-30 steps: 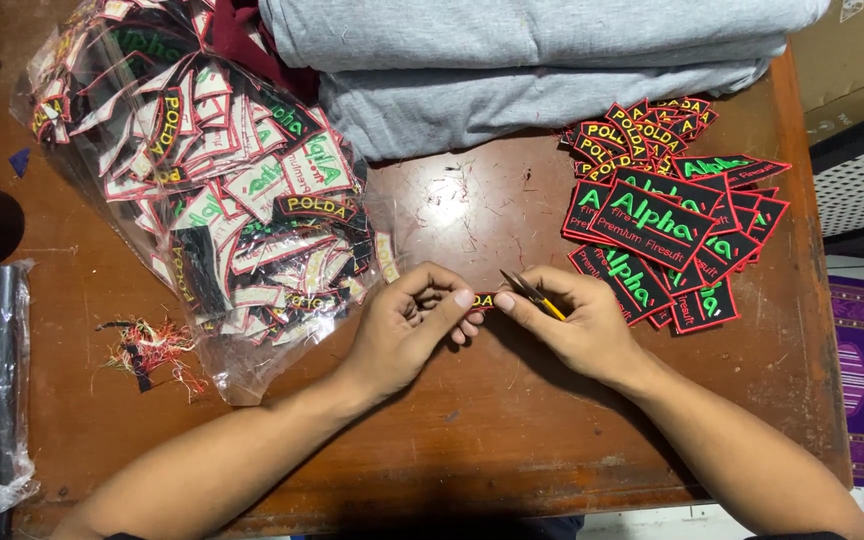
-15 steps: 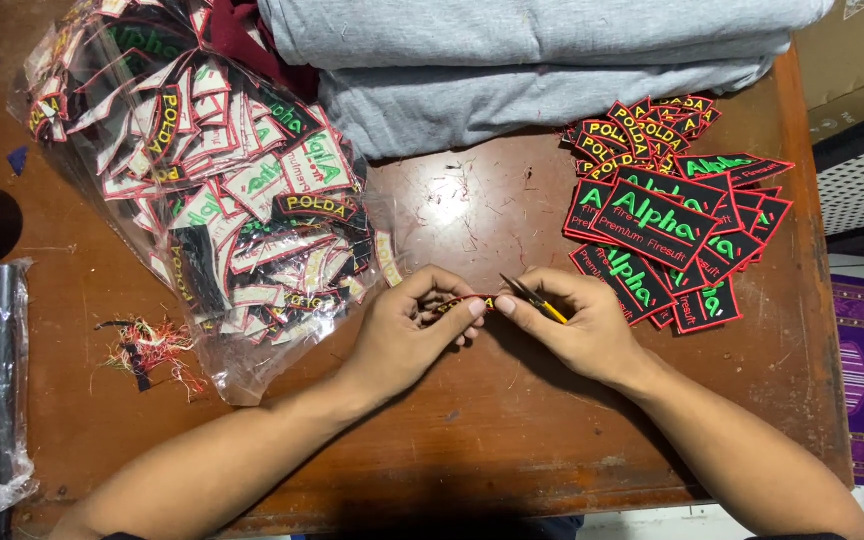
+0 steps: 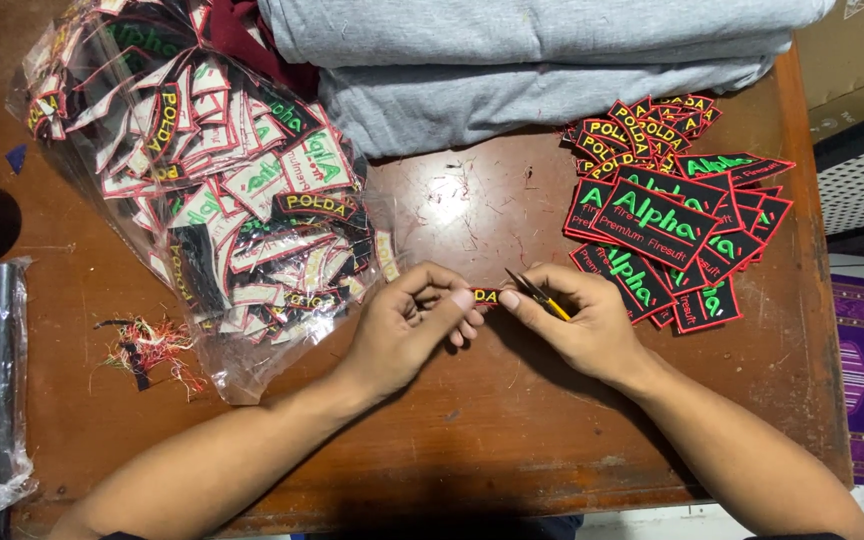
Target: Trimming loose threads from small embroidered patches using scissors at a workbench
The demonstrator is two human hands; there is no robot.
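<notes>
My left hand [image 3: 414,331] and my right hand [image 3: 574,320] meet over the middle of the brown wooden table [image 3: 472,450]. Between their fingertips they pinch a small black embroidered patch [image 3: 485,296] with a red border and yellow letters. A small thread snipper with yellow handles [image 3: 538,296] also lies in my right hand, its tip pointing up and left. Most of the patch is hidden by my fingers.
A clear plastic bag full of patches [image 3: 214,190] lies at the left. Stacked black, red and green patches [image 3: 664,232] lie at the right. Folded grey cloth [image 3: 512,60] covers the far edge. A clump of thread scraps [image 3: 147,350] sits near the left.
Both hands have stayed in place; the fingers have only shifted slightly on the small patch.
</notes>
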